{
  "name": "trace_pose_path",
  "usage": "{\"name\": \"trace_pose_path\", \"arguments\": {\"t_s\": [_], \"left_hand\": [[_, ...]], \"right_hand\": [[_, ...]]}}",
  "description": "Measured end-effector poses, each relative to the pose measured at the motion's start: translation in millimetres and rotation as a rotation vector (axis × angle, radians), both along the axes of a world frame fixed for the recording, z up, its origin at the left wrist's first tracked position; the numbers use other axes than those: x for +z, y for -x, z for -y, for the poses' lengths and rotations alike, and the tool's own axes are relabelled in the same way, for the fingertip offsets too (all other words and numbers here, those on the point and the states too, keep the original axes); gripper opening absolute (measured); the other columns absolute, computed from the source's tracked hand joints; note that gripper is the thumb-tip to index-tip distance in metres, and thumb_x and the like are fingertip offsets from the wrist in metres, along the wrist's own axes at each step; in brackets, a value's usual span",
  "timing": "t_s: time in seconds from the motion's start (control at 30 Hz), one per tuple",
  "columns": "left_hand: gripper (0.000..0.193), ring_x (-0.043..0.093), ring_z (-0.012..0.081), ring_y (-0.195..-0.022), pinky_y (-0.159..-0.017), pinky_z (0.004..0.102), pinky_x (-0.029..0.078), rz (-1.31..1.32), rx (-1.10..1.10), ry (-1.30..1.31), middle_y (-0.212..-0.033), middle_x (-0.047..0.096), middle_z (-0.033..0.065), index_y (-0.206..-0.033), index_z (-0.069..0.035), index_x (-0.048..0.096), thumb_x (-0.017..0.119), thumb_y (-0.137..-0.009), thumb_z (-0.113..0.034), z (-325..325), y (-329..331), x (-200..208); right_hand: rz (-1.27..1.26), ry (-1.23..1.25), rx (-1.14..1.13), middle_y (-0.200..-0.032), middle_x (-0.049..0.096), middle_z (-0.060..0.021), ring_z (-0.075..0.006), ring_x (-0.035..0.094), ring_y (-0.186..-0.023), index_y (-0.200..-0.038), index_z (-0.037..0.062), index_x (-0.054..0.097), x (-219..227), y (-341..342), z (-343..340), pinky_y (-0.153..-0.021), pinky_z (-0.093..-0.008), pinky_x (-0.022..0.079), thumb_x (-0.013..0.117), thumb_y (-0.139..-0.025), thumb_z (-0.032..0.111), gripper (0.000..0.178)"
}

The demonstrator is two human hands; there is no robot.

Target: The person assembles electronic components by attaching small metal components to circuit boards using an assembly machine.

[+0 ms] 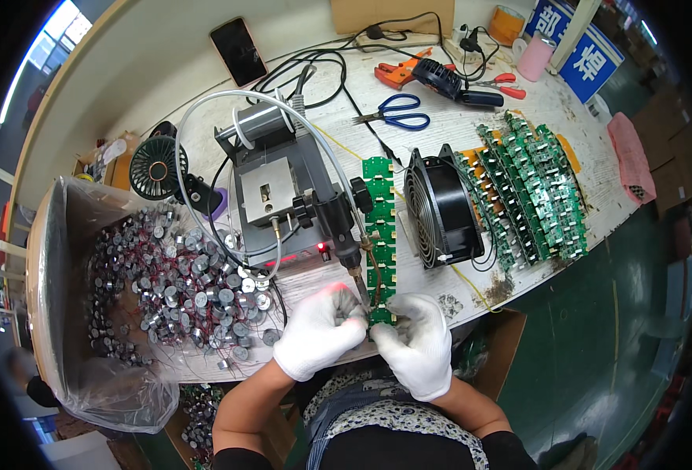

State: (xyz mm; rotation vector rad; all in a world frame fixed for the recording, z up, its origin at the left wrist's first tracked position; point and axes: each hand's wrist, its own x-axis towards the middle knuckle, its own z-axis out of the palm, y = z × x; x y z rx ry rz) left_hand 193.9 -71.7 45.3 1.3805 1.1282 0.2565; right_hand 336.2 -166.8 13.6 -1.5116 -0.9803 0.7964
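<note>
Under a stand-mounted soldering iron point(346, 254) lies a long green circuit board strip point(379, 211), running away from me. Both hands wear white gloves and meet at the strip's near end. My left hand point(318, 330) is closed on the strip's left side, close to the iron's tip; whatever its fingers pinch is hidden. A red glow falls on those fingertips. On the other side, my right hand point(420, 345) curls its thumb and fingers onto the strip's near end and right edge.
At left, a plastic-lined box point(64, 313) holds many small round metal parts point(197, 298) with red wires. A black fan point(442, 207) stands right of the strip, beside stacked circuit boards point(530, 192). Farther back lie blue scissors point(401, 113), orange pliers point(397, 73), cables and a phone point(238, 52).
</note>
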Motion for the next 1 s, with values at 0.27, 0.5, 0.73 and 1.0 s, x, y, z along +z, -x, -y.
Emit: {"name": "trace_pose_path", "arguments": {"t_s": [0.27,0.5,0.73,1.0], "left_hand": [[0.02,0.058,0.0116,-0.064,-0.06,0.0286,0.049,-0.004,-0.004,-0.045,-0.069,0.061,0.0055,-0.084,0.002,0.06,0.064,-0.077,-0.017,1.1,2.7,-9.6],[0.017,0.06,0.0117,-0.058,-0.055,0.0278,0.05,0.036,0.005,0.076,-0.067,0.063,0.0063,-0.082,0.001,0.059,0.061,-0.08,-0.015,3.0,5.3,-14.9],[0.013,0.061,0.0116,-0.057,-0.052,0.024,0.051,0.136,0.068,0.316,-0.071,0.064,0.0079,-0.089,0.0,0.056,0.058,-0.086,-0.012,6.4,5.1,-11.7],[0.011,0.061,0.0125,-0.058,-0.052,0.024,0.052,0.222,0.154,0.372,-0.076,0.064,0.0098,-0.093,-0.001,0.053,0.057,-0.088,-0.009,11.2,5.1,-9.7]], "right_hand": [[-0.042,0.027,0.006,-0.102,0.061,-0.0137,-0.0218,0.066,-0.081,-0.104,-0.0008,0.061,2.2,1.4,-1.6,-0.069,-0.0302,0.055,0.075,-0.076,0.006,0.032],[-0.237,0.132,0.016,-0.106,0.061,-0.0137,-0.0187,0.068,-0.08,-0.107,-0.0035,0.061,-5.7,3.1,0.2,-0.067,-0.028,0.057,0.073,-0.079,0.006,0.032],[-0.316,0.131,0.014,-0.108,0.062,-0.0153,-0.0181,0.069,-0.08,-0.109,-0.007,0.059,-11.0,3.2,2.8,-0.068,-0.0275,0.057,0.072,-0.081,0.006,0.034],[-0.453,0.105,0.009,-0.108,0.063,-0.0173,-0.0153,0.069,-0.081,-0.115,-0.0109,0.052,-6.9,2.8,0.9,-0.067,-0.0252,0.056,0.069,-0.083,0.002,0.038]]}}
